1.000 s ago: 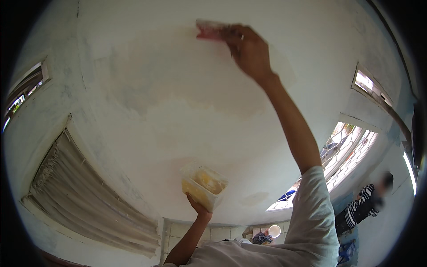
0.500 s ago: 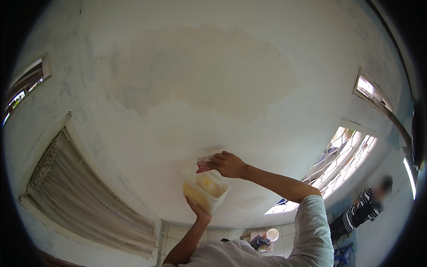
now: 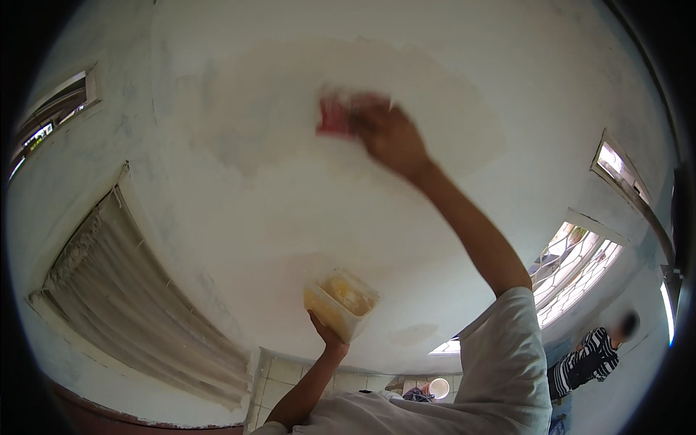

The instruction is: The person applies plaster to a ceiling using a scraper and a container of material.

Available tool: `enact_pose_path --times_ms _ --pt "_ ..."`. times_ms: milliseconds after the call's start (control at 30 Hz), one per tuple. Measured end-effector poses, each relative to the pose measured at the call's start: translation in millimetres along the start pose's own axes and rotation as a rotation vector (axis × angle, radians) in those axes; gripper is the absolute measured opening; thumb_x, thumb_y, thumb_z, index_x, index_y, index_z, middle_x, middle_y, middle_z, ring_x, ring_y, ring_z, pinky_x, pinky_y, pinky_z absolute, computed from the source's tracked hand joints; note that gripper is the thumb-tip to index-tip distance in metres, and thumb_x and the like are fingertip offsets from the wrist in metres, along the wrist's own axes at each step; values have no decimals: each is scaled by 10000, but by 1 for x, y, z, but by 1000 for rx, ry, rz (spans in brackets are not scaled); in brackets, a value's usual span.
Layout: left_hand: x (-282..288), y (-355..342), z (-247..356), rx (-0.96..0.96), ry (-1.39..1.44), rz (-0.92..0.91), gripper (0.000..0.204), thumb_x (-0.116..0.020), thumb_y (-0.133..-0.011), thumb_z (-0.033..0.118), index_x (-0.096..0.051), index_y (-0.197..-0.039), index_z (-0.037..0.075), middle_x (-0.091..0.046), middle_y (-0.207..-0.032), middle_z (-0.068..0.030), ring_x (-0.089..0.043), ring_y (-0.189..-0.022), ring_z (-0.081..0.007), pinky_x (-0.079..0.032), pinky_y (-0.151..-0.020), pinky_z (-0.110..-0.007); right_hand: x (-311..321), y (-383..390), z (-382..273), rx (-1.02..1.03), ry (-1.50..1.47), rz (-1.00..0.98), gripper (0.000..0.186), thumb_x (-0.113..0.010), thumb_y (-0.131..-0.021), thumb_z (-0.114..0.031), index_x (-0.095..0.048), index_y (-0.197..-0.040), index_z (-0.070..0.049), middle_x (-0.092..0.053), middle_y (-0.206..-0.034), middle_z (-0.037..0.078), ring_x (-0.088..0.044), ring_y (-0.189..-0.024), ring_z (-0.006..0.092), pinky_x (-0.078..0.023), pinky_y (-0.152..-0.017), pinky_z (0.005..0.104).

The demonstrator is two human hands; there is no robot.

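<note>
Curtain (image 3: 152, 312): far left. Left hand (image 3: 328, 333): fingers around a pale tub (image 3: 332, 307), low before the wall (image 3: 406, 243); best kept level. Red scraper (image 3: 333, 118): motion-blurred, over the wall's darker patch (image 3: 449, 119), contact unclear; best drawn flat, pressure even. Right hand (image 3: 395, 141): gripping the scraper. Barred window (image 3: 576, 272): right.

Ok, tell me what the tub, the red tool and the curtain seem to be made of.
Tub: probably thin, smooth plastic; its pale walls look translucent.
Red tool: possibly plastic, going by its even, strong colour, but blur leaves material and finish open.
Curtain: woven fabric, matte, judging by its soft folds and lack of shine.
</note>
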State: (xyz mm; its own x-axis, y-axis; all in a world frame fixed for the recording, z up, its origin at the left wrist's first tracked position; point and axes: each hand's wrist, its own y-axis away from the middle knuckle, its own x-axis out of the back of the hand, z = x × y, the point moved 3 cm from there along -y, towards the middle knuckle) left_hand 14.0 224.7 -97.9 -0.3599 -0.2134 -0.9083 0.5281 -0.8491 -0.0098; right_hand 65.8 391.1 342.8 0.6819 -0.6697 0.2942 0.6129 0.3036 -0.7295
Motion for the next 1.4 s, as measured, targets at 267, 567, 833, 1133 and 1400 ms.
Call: enact_pose_path --times_ms 267,567,833,1133,1400 --pt "50 2 0 42 79 74 791 -359 -1006 717 -313 -1566 161 -412 -1538 -57 -410 -1411 -253 -351 -1173 -413 -49 189 -177 165 -370 -638 368 -592 -901 -152 -666 -1260 -131 -640 -1243 79 -608 -1177 277 -551 -936 451" --pt "12 -3 10 -17 -41 22 742 -359 -1019 696 -318 -1557 185 -414 -1527 -35 -411 -1409 -234 -356 -1173 -412 79 -8 60 -350 39 271 188 -741 -867 -39 -777 -1044 -94 -727 -1038 88 -680 -809 255 -574 -703 347" --pt "9 -1 0 54 3 20 741 -356 -1019 695 -324 -1554 184 -410 -1528 -26 -403 -1413 -220 -371 -1164 -413 0 70 -40 10 -3 -111 351 -685 -843 -132 -726 -1191 -120 -688 -1218 60 -680 -1012 263 -553 -878 433" --pt "47 22 -3 165 -13 189 787 -399 -997 701 -317 -1575 172 -406 -1560 -56 -399 -1433 -267 -348 -1180 -426 -20 192 -149 -22 -458 -476 271 -621 -901 -131 -715 -1156 -142 -670 -1235 6 -622 -1184 210 -539 -927 396" --pt "36 2 -8 163 -16 31 754 -374 -1006 709 -333 -1544 183 -427 -1506 -58 -425 -1391 -245 -379 -1154 -420 73 -14 61 -293 -10 229 174 -721 -831 -54 -762 -993 -104 -725 -1061 78 -677 -947 281 -571 -789 394"
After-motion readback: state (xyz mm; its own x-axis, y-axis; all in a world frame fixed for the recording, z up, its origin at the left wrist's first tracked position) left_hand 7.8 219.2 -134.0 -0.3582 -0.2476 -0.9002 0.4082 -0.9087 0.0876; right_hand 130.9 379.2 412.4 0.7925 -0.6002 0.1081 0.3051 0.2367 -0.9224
